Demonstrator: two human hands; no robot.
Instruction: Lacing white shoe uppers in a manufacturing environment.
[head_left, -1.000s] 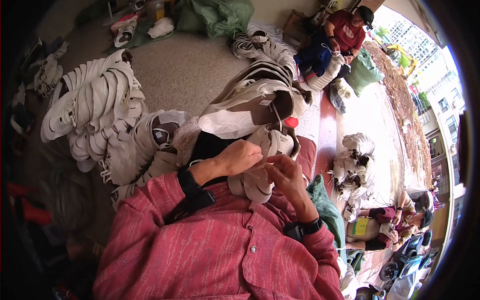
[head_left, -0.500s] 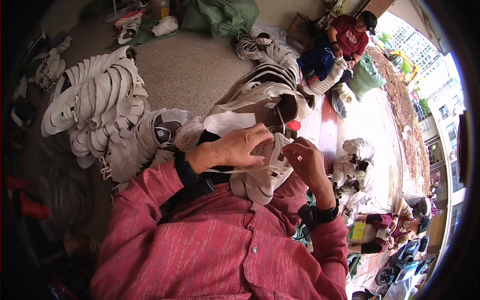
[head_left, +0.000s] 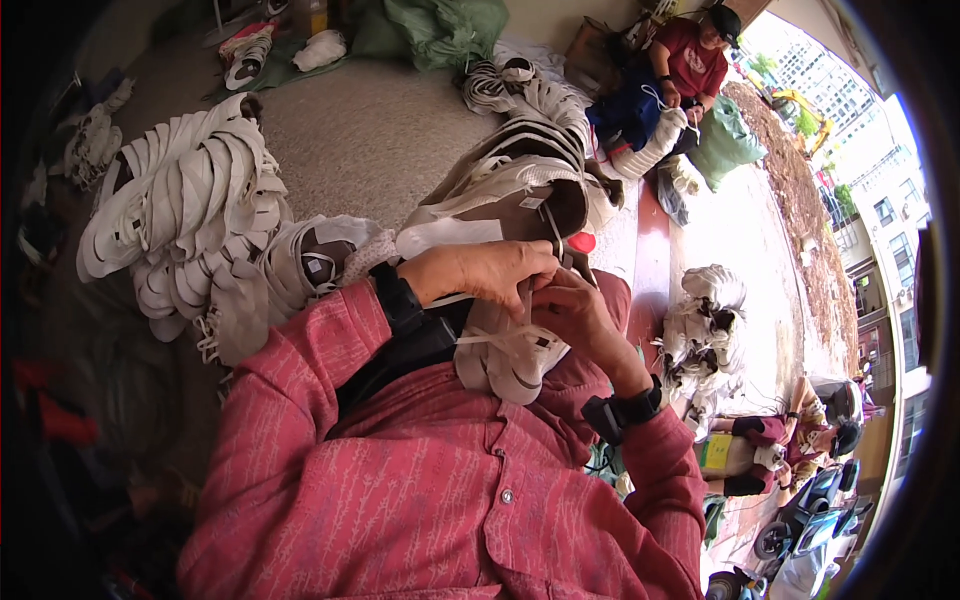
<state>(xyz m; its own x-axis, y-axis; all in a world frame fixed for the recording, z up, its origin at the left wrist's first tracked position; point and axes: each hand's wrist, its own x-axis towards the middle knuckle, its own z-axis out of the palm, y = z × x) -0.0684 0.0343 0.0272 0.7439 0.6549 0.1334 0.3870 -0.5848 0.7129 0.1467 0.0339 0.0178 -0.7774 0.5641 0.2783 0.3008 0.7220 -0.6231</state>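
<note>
The off-white, soft fabric shoe upper [head_left: 505, 370] sits on the lap of the person in the red patterned shirt [head_left: 430, 490], its rounded pale end toward the body and its far part covered by the 2 hands. The left hand [head_left: 480, 272] reaches over it from the left, fingers bent downward; the right hand [head_left: 578, 312] comes in from the right, fingers curled, and the fingertips of both meet closely above the upper. Whether they pinch the lace or the upper's edge cannot be told, because the fingers hide the contact. A thin, flat, whitish lace [head_left: 490, 338] runs across the upper, below the hands. Just beyond the hands lies a nested stack of cream uppers with brown linings [head_left: 515, 212]. To the left rises a large heap of overlapping off-white uppers [head_left: 195, 195]. At upper right, a seated co-worker in a dark red shirt [head_left: 692, 65] handles a white lace above a row of pale uppers [head_left: 650, 150], beside a green woven sack [head_left: 727, 150].
</note>
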